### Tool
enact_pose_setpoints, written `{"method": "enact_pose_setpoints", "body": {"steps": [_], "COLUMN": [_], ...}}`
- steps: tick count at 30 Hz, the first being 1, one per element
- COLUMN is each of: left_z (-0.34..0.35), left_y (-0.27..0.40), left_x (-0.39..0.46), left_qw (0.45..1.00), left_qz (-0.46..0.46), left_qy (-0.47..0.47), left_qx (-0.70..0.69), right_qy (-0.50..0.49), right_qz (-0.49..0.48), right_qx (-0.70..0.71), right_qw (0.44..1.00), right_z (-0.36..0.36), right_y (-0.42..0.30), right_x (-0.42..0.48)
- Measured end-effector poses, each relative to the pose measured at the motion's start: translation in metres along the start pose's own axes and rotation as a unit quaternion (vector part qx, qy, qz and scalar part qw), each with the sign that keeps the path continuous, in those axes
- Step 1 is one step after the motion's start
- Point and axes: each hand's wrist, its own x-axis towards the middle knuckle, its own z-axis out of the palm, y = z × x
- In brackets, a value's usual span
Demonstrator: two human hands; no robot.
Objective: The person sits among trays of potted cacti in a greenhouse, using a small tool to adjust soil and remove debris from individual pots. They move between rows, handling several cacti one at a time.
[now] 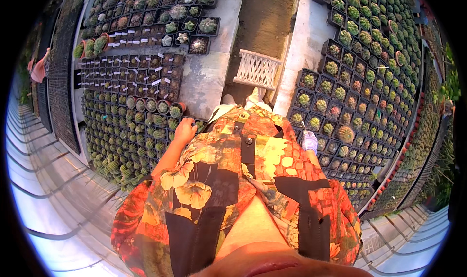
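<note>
My left hand [185,130] is bare, its fingers curled, beside the inner edge of a block of small potted cacti [142,138]. Whether anything sits inside those fingers is hidden. On the other side, my right hand [309,141] wears a pale knit glove and grips a thin metal tool [303,125] whose tip points up and away from me. The tool is too small to name exactly. Close by that hand stand yellow-green cacti in square black pots [315,123]. A large round golden-spined cactus [346,134] rises among them further right.
A low slatted wooden stool [257,70] stands in the narrow dirt aisle [263,18] just beyond my feet. Pale bench ledges [204,76] border the aisle. Seedling pots with white tags [131,73] and terracotta pots [163,107] crowd the left bench.
</note>
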Motion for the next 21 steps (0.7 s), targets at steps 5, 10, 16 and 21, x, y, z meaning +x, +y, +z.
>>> {"method": "enact_pose_setpoints", "body": {"steps": [5, 10, 16, 21], "left_z": [0.028, 0.103, 0.097, 0.078], "left_y": [-0.002, -0.068, -0.049, -0.036], "left_x": [-0.013, 0.005, 0.013, 0.046], "left_qw": [0.998, 0.993, 0.993, 0.993], "left_qz": [0.006, 0.033, 0.02, 0.039], "left_qy": [-0.039, -0.085, -0.088, -0.089], "left_qx": [0.042, 0.081, 0.069, 0.071], "right_qy": [0.028, 0.012, 0.028, 0.026], "right_qz": [-0.008, 0.062, 0.011, 0.029], "right_qx": [-0.022, 0.036, -0.031, -0.06], "right_qw": [0.999, 0.997, 0.999, 0.997], "right_z": [-0.025, -0.032, -0.029, 0.001], "right_y": [0.009, 0.039, 0.048, 0.086], "right_x": [0.021, 0.039, 0.043, 0.053]}}
